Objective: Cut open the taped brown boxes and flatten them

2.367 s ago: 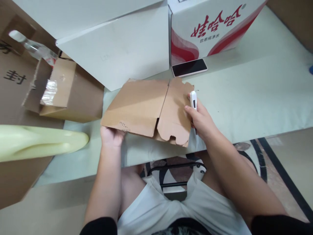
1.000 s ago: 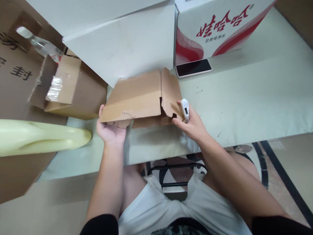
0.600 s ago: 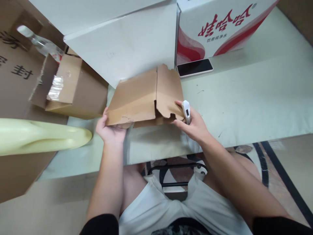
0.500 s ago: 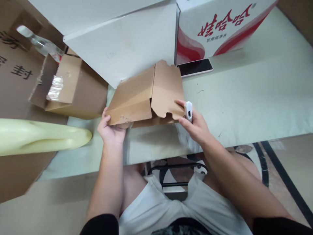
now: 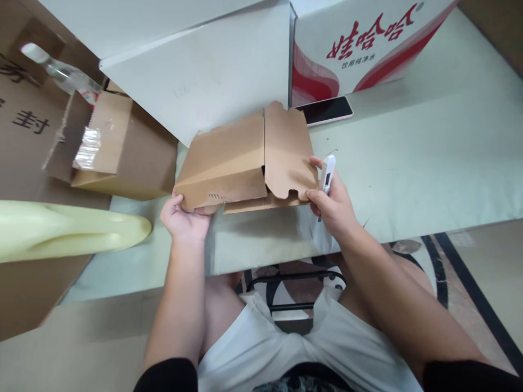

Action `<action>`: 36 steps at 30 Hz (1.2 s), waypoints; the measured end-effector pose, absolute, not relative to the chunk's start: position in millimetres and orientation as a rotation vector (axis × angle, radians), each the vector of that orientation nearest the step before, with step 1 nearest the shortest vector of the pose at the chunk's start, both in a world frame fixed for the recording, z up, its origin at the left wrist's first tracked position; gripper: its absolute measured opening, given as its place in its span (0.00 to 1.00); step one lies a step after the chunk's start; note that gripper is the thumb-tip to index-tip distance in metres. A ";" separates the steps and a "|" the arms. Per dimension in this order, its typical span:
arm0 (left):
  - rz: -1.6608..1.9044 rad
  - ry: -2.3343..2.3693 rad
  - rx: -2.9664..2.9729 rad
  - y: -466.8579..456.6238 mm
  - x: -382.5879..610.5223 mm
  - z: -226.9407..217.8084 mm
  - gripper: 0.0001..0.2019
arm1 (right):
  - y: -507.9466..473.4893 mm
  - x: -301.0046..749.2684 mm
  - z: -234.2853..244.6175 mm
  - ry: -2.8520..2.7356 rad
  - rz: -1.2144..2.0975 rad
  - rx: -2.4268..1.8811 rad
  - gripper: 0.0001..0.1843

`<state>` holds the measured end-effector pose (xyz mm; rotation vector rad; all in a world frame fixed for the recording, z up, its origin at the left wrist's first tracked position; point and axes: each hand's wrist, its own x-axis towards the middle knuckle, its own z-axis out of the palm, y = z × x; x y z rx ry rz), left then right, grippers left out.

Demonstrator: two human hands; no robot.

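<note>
A brown cardboard box [image 5: 229, 152], partly folded flat with a notched end flap on its right, is held just above the pale green cloth. My left hand [image 5: 183, 218] grips its lower left corner, thumb on top and fingers beneath. At the other end, my right hand [image 5: 333, 201] pinches the notched flap between thumb and fingers. Tucked in that same hand is a slim white tool [image 5: 327, 171] with a dark slot, which looks like a utility knife. A gap shows under the flap along the near side.
A phone [image 5: 327, 111] lies behind the box, against a white carton with red lettering [image 5: 359, 60]. Another white carton [image 5: 229, 76] stands behind. Left are an opened brown carton [image 5: 143, 147], a plastic bottle [image 5: 65, 73] and a pale yellow object [image 5: 73, 228]. The table's front edge is near my knees.
The notched flap and my right hand have moved slightly right, and the box has become flatter. My left hand stays at its corner.
</note>
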<state>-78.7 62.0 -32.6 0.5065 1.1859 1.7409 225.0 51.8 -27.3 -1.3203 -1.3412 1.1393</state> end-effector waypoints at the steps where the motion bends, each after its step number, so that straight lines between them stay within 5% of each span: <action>1: 1.741 1.184 0.497 62.1 -77.2 -31.7 0.10 | 51.6 224.7 -26.6 -1.346 1.146 -1.323 0.37; 19: 1.749 1.296 0.255 63.0 -64.1 -26.7 0.14 | 51.1 222.1 -30.8 -1.434 1.108 -1.306 0.31; 36: 1.702 1.264 0.372 63.7 -62.0 -34.8 0.17 | 44.7 198.7 -27.1 -1.262 1.411 -1.238 0.24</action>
